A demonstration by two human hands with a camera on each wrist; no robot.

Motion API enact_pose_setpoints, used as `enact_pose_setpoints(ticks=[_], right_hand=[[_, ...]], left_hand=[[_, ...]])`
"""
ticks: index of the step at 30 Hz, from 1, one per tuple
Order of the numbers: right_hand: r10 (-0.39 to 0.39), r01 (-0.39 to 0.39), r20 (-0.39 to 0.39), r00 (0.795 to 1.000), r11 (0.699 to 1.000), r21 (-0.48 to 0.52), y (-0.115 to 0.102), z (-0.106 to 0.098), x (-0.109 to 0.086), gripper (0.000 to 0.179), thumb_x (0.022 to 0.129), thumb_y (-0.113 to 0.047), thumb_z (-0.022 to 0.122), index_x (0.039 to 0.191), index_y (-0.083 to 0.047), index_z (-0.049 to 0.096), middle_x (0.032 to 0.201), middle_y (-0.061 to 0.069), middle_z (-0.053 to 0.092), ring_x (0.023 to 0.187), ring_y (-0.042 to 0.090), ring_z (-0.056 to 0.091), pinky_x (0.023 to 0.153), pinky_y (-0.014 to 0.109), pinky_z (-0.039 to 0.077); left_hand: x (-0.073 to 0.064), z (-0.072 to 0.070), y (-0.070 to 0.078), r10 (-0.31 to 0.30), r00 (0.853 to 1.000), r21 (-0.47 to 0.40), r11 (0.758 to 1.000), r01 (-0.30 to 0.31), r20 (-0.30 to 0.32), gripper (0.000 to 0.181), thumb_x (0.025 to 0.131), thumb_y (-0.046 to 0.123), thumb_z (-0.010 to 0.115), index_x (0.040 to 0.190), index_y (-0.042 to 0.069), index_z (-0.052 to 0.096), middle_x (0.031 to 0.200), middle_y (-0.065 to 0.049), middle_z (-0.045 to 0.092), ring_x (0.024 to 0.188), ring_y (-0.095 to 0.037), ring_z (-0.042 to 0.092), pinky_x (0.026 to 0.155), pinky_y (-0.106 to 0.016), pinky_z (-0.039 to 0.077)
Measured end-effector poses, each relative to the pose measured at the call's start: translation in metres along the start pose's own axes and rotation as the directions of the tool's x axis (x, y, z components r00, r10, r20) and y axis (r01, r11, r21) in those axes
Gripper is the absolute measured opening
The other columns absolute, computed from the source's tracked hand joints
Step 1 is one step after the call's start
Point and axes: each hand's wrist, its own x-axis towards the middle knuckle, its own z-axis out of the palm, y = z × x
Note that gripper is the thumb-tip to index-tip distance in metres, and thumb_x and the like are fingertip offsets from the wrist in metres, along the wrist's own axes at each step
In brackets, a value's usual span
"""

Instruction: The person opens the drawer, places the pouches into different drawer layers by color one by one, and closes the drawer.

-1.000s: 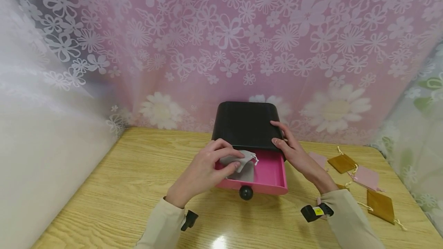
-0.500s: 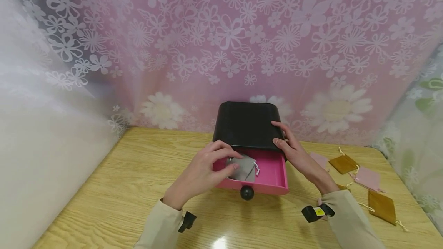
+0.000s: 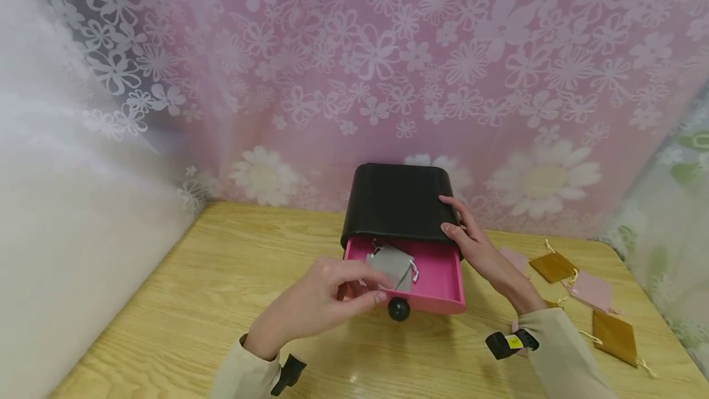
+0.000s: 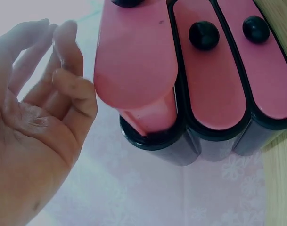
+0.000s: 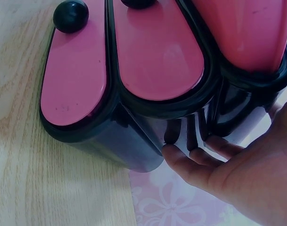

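A black cabinet (image 3: 401, 199) stands on the table with its top pink drawer (image 3: 437, 270) pulled out. Grey drawstring pouches (image 3: 389, 262) with white cords lie in the drawer's left half. My left hand (image 3: 316, 303) hovers at the drawer's front left, fingers loosely bent and holding nothing, fingertips close to the round black knob (image 3: 399, 309). In the left wrist view, that hand is beside the pulled-out drawer, with nothing between its fingers. My right hand (image 3: 479, 251) rests against the cabinet's right side, thumb on the top edge, fingertips touching the side wall.
Two lower pink drawers, a middle drawer (image 4: 211, 75) and a bottom drawer (image 4: 263, 66), are closed. Several brown pouches (image 3: 615, 336) and pink pouches (image 3: 591, 291) lie on the wooden table (image 3: 221, 300) at the right. A floral curtain (image 3: 310, 91) hangs behind.
My left hand has let go of a grey pouch, which now lies on the other in the drawer, and has drawn back toward the drawer front. The right hand stays on the cabinet.
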Motion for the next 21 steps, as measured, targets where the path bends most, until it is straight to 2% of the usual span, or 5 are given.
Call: enact_pose_setpoints(ticks=[3,6,9,14,21], right_hand=[[0.002,-0.002,0.0,1.0,1.0,-0.003,0.0,0.0,0.0,0.059,0.111,-0.029,0.039,0.164,-0.025,0.014,0.156,0.028,0.023,0.134,0.048,0.044,0.087,0.022,0.054],[0.003,-0.003,0.001,1.0,1.0,-0.004,-0.001,0.0,0.0,0.059,0.111,-0.029,0.039,0.164,-0.025,0.013,0.157,0.027,0.023,0.134,0.048,0.044,0.087,0.022,0.054],[0.003,-0.003,0.0,1.0,1.0,-0.002,0.001,0.0,0.0,0.059,0.111,-0.03,0.039,0.164,-0.026,0.013,0.157,0.027,0.023,0.134,0.048,0.044,0.087,0.023,0.054],[-0.004,0.004,0.002,1.0,1.0,0.009,0.002,0.001,0.0,0.059,0.111,-0.029,0.04,0.164,-0.026,0.014,0.155,0.027,0.025,0.134,0.048,0.045,0.087,0.023,0.054],[-0.017,0.017,-0.003,1.0,1.0,0.0,0.003,0.0,0.001,0.058,0.111,-0.027,0.04,0.164,-0.026,0.015,0.153,0.027,0.026,0.132,0.048,0.046,0.086,0.024,0.055]], left_hand=[[-0.003,0.001,0.002,0.012,0.999,0.034,0.999,-0.014,0.031,0.017,0.099,0.024,0.068,0.113,0.017,0.076,0.088,0.012,0.075,0.068,0.007,0.056,0.06,-0.015,0.05],[-0.006,0.002,0.002,-0.013,0.998,0.058,0.998,0.009,0.066,0.021,0.099,0.026,0.068,0.117,0.018,0.075,0.09,0.011,0.077,0.071,0.009,0.06,0.062,-0.014,0.051],[-0.006,0.005,0.001,-0.069,0.992,0.063,0.996,0.063,0.103,0.024,0.099,0.027,0.068,0.121,0.02,0.073,0.095,0.009,0.079,0.073,0.011,0.062,0.066,-0.013,0.052],[-0.007,0.011,-0.003,-0.151,0.975,0.075,0.987,0.14,0.162,0.029,0.1,0.03,0.067,0.127,0.025,0.071,0.099,0.01,0.079,0.07,0.012,0.061,0.068,-0.012,0.052],[-0.005,0.016,-0.006,-0.205,0.955,0.074,0.978,0.193,0.215,0.032,0.1,0.034,0.066,0.132,0.032,0.068,0.08,0.015,0.069,0.057,0.007,0.054,0.061,-0.014,0.05]])
